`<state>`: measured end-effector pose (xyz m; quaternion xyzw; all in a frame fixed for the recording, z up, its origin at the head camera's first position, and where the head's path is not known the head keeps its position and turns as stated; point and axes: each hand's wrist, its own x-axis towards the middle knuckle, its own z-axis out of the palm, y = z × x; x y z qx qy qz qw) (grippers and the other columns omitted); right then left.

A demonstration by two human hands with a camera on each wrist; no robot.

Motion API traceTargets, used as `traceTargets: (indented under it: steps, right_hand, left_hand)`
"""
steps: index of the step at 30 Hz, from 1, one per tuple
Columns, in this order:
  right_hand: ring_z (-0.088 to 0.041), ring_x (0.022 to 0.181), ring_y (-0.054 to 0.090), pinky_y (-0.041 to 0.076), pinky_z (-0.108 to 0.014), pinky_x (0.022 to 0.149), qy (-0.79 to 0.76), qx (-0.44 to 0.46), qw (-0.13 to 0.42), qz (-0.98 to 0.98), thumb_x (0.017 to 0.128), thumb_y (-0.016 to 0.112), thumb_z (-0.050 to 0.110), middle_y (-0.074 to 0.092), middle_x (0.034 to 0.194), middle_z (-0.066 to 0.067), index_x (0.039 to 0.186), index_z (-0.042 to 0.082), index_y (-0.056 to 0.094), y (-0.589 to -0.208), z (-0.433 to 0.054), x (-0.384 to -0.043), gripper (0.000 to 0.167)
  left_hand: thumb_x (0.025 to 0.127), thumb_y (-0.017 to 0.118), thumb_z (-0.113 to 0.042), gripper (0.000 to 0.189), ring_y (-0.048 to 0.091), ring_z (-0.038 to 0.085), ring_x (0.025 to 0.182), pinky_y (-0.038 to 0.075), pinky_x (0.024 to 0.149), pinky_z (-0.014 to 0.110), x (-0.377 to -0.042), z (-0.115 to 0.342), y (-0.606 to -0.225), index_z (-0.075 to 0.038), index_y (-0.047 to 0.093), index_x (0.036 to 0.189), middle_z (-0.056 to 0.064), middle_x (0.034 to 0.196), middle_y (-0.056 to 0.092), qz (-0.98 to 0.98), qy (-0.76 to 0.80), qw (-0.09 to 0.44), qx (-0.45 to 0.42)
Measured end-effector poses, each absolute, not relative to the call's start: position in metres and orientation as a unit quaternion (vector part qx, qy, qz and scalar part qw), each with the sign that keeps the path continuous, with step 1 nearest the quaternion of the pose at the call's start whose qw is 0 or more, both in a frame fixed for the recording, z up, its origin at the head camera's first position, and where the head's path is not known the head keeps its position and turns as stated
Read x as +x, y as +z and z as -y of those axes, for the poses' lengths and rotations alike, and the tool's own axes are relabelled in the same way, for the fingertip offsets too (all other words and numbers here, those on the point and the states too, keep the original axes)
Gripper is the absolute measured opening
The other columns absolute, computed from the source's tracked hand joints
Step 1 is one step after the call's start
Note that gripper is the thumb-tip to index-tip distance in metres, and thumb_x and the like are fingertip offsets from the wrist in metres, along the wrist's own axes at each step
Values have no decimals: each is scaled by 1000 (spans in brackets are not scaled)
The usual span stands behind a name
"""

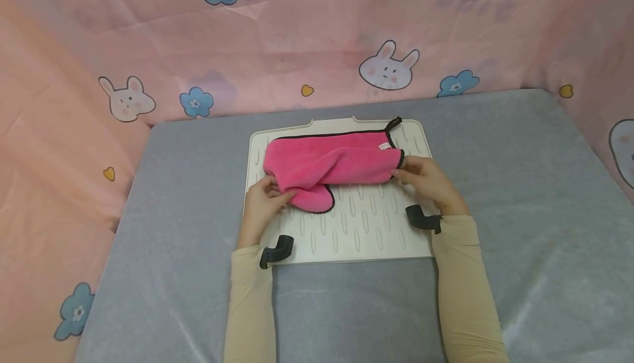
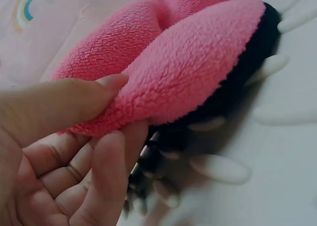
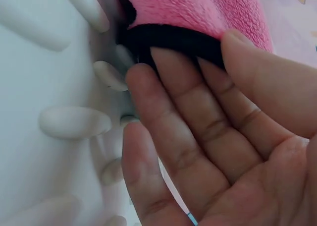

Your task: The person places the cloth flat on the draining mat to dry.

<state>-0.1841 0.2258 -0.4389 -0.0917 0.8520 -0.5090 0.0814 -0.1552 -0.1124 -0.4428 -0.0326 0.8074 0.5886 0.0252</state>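
A fluffy pink cleaning cloth (image 1: 342,159) with black edging lies folded and bunched over a white ridged board. At its left end, my left hand (image 1: 263,201) pinches a fold between thumb and fingers. In the left wrist view the thumb (image 2: 111,84) presses on top of the cloth (image 2: 193,62) while fingers reach beneath. My right hand (image 1: 428,180) pinches the right end by its black-edged border. The right wrist view has the thumb (image 3: 242,47) on the cloth's upper side (image 3: 183,10), with some fingertips hidden under it. One corner (image 1: 314,201) hangs toward the front.
Under the cloth is the white board (image 1: 356,242) with raised oval ridges, on a grey cloth-covered table (image 1: 193,214). A black hanging loop (image 1: 394,123) stands up at the cloth's back right corner. Behind the table hangs a pink printed curtain (image 1: 297,38).
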Motion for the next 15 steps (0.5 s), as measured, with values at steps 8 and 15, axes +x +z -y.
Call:
traceTargets:
  steps: [8,15]
  right_hand:
    - [-12,72,59,45,-21,71,-555,-72,53,-827,96,54,13,62,77,0,94,-10,55,-435,-225,-183,23]
    - [-13,73,57,45,-23,72,-573,-65,63,-814,96,55,13,59,73,8,96,-12,54,-431,-227,-182,25]
  left_hand:
    - [81,66,7,19,58,4,61,49,54,19,-155,128,-440,9,58,98,10,80,61,-773,631,-3,-68]
    - [84,69,-5,18,55,8,59,47,55,20,-152,141,-438,6,60,95,9,78,61,-828,554,60,-56]
